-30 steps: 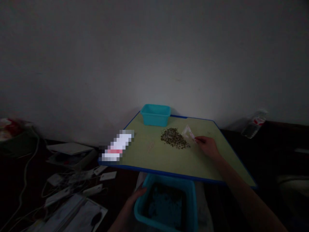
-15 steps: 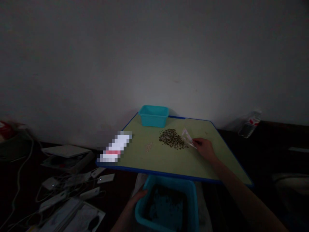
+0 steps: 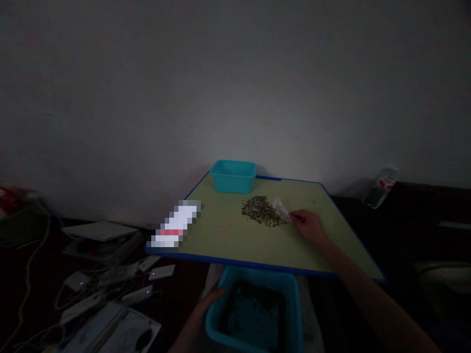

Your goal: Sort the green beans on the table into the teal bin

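- Lying far L on floor: pwr strips (image 3: 143,293) + cords, well apart from both hands.
- Bright slab (image 3: 178,225), blurred out, at L edge of green board (image 3: 287,250).
- L hand (image 3: 209,301) at L side of near tub; thumb by rim, other fingers hidden, so can't tell how firm the grip is.
- Pale bits (image 3: 225,224), thin scatter on board, between slab & pile.
- Far tub (image 3: 233,184), blue, upright at back L of board, near wall (image 3: 235,98).
- Near tub (image 3: 257,272), also blue, below board's near edge; dark stuff inside along its sides, too dim to ID.
- Pile (image 3: 257,208) of small dark bits, mid-board, spread loose, some stray at edges.
- Bag (image 3: 280,209), clear/whitish, at R edge of pile. Long axis runs from R fingertips up-L, i.e. away from person & toward pile. Can't tell if its far end touches board.
- R hand (image 3: 311,226) just R of bag: thumb + fingertips together, clamped on bag's near R end. R is the nearer hand to bag & pile; L is lower, off by near tub.
- Bottle (image 3: 379,189), tilted, far R beyond board.
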Demonstrator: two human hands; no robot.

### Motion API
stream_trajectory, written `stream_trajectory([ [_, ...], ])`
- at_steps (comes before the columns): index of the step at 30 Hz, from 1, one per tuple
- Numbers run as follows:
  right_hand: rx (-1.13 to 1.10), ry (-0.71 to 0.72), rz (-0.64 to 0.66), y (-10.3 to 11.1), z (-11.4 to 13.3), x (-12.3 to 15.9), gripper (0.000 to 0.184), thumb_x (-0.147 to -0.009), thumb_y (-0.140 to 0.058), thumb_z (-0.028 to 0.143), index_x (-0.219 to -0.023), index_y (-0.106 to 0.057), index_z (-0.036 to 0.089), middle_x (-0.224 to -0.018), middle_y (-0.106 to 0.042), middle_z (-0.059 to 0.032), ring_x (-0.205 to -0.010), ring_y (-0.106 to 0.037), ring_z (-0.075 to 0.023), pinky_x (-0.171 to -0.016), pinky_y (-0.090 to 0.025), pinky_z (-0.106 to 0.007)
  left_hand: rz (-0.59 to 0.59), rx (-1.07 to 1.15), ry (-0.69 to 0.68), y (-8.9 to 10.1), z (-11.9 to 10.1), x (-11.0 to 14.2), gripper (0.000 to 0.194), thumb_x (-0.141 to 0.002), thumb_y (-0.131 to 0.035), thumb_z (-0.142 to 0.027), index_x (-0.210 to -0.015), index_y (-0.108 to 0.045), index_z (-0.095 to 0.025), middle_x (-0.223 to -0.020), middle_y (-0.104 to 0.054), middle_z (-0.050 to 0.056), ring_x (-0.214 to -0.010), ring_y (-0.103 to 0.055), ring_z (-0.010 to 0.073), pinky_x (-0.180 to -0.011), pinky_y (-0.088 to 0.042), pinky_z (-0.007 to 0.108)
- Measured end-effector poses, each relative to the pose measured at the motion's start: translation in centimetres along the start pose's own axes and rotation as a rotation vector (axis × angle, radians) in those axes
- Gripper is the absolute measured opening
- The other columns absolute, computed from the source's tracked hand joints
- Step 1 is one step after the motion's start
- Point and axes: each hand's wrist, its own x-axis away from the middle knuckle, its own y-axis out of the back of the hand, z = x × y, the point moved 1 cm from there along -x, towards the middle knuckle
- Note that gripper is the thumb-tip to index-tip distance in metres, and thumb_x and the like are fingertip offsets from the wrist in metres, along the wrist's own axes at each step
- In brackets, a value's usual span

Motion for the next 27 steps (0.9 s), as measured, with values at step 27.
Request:
stream_trajectory([
  [27,-0.024,0.122,0.099,0.0,2.0,0.7,0.025,-0.088,-0.055,0.028,-0.098,-0.077,0.021,-0.089,-0.075,-0.0069,-0.078,-0.067,-0.0188,-0.072,-0.051,-0.030,-0.001,0.010,0.012,0.1,0.2,0.0,0.067,-0.083,-0.062,-0.035,-0.143,-0.045,-0.012,-0.083,-0.082,0.012,-0.078,-0.076,0.0359,-0.084,-0.051,0.050],
])
